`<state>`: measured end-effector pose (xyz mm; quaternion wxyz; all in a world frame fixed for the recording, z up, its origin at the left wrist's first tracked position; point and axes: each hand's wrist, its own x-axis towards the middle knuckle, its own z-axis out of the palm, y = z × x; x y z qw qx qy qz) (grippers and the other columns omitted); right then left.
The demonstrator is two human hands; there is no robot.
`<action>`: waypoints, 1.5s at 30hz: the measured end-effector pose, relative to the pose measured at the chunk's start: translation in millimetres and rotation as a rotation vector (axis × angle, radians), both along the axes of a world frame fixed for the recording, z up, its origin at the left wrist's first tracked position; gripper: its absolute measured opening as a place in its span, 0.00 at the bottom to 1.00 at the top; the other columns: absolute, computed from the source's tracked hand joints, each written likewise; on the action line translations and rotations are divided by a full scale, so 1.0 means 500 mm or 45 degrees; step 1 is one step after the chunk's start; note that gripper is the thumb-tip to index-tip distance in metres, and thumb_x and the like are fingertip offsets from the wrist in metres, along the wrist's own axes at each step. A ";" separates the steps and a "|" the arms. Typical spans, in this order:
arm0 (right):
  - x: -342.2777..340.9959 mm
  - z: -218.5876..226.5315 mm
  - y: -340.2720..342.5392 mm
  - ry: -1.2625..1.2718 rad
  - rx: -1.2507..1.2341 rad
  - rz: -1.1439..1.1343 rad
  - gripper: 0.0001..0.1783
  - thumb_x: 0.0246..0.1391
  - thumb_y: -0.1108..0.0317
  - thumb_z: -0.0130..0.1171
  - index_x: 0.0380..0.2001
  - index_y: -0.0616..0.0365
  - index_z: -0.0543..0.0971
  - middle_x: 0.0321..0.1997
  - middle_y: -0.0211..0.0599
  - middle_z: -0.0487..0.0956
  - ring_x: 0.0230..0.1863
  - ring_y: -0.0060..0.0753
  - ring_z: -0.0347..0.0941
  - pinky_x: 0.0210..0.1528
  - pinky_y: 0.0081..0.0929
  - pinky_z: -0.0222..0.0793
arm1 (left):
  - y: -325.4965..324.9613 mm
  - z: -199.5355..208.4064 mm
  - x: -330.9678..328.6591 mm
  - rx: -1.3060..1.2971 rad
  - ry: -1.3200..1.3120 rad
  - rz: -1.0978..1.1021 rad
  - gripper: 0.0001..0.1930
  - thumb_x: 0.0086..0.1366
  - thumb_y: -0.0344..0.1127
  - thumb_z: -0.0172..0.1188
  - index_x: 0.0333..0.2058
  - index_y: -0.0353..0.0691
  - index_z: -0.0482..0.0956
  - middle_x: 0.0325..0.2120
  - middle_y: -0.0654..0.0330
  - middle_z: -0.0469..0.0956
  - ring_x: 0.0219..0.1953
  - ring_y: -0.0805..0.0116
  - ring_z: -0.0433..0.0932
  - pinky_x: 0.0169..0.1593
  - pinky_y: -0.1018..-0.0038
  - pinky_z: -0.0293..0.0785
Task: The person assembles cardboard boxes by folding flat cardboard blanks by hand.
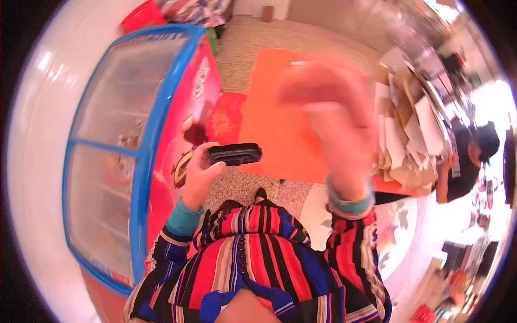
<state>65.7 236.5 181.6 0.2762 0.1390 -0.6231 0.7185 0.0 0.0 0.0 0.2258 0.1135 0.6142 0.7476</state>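
A small black oblong object [235, 154], its exact kind unclear, is gripped by my left hand [203, 171] with the thumb along its near side. It is held at the left near corner of an orange-red tabletop [280, 124]. Above the same tabletop, my right hand [336, 97] is raised and smeared by motion. Its fingers are too blurred to make out, and so is whatever they may hold. A small white item [299, 63] shows at the far side of the hand.
On my left stands a display freezer [141, 177] with a blue frame and sliding glass lids. A red bag [226, 118] sits between freezer and table. Flattened cardboard [409, 129] is piled at the table's right side; a person in a dark cap [463, 161] is beyond it.
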 end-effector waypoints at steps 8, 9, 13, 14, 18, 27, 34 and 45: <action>0.046 -0.351 0.089 -0.649 0.628 -0.322 0.32 0.45 0.73 0.67 0.56 0.63 0.71 0.53 0.39 0.76 0.51 0.31 0.73 0.54 0.26 0.68 | 0.160 -0.009 -0.091 -0.013 0.019 -0.345 0.28 0.51 0.18 0.58 0.54 0.37 0.68 0.46 0.56 0.74 0.44 0.67 0.73 0.51 0.76 0.69; 0.047 -0.356 0.090 -0.715 0.538 -0.308 0.32 0.44 0.72 0.68 0.55 0.64 0.72 0.52 0.40 0.76 0.49 0.33 0.73 0.53 0.27 0.69 | 0.169 -0.007 -0.103 0.003 0.010 -0.420 0.29 0.51 0.18 0.58 0.54 0.37 0.68 0.46 0.57 0.74 0.44 0.67 0.73 0.51 0.76 0.69; 0.071 -0.373 0.078 -0.932 0.256 -0.307 0.32 0.42 0.70 0.69 0.53 0.65 0.72 0.49 0.43 0.77 0.46 0.39 0.75 0.50 0.29 0.71 | 0.200 -0.015 -0.130 0.073 -0.049 -0.685 0.29 0.51 0.18 0.58 0.55 0.37 0.67 0.46 0.57 0.74 0.44 0.67 0.74 0.52 0.76 0.69; 0.076 -0.374 0.074 -0.952 0.262 -0.339 0.32 0.41 0.70 0.69 0.53 0.65 0.72 0.48 0.43 0.77 0.46 0.39 0.75 0.49 0.29 0.71 | 0.209 -0.011 -0.137 0.057 -0.057 -0.770 0.29 0.51 0.19 0.59 0.54 0.37 0.68 0.46 0.56 0.74 0.44 0.67 0.74 0.51 0.76 0.70; 0.071 -0.370 0.057 -1.003 0.279 -0.422 0.32 0.41 0.70 0.69 0.52 0.65 0.73 0.47 0.42 0.77 0.44 0.40 0.75 0.49 0.29 0.71 | 0.225 0.006 -0.186 0.001 -0.070 -1.013 0.28 0.50 0.23 0.62 0.53 0.36 0.70 0.44 0.55 0.75 0.43 0.66 0.75 0.49 0.75 0.71; -0.013 -0.378 0.021 -1.082 0.686 -0.466 0.30 0.41 0.73 0.69 0.51 0.63 0.74 0.44 0.38 0.77 0.42 0.34 0.74 0.47 0.26 0.71 | 0.227 -0.038 -0.295 -0.568 0.889 -1.493 0.26 0.47 0.35 0.65 0.47 0.33 0.75 0.39 0.50 0.78 0.38 0.59 0.76 0.42 0.71 0.73; -0.146 -0.424 0.162 -0.758 0.735 -1.067 0.24 0.49 0.68 0.65 0.51 0.63 0.74 0.44 0.42 0.77 0.41 0.37 0.74 0.45 0.29 0.70 | 0.276 -0.158 -0.399 -0.530 0.567 -0.760 0.25 0.49 0.36 0.64 0.47 0.33 0.74 0.33 0.51 0.79 0.32 0.60 0.76 0.39 0.70 0.74; -0.468 -0.516 0.560 -1.329 1.222 -1.283 0.27 0.47 0.53 0.65 0.46 0.61 0.76 0.50 0.50 0.73 0.49 0.53 0.71 0.53 0.43 0.68 | 0.456 -0.077 -0.493 -0.405 0.606 -0.459 0.26 0.50 0.35 0.65 0.48 0.32 0.73 0.41 0.54 0.73 0.40 0.64 0.74 0.46 0.75 0.71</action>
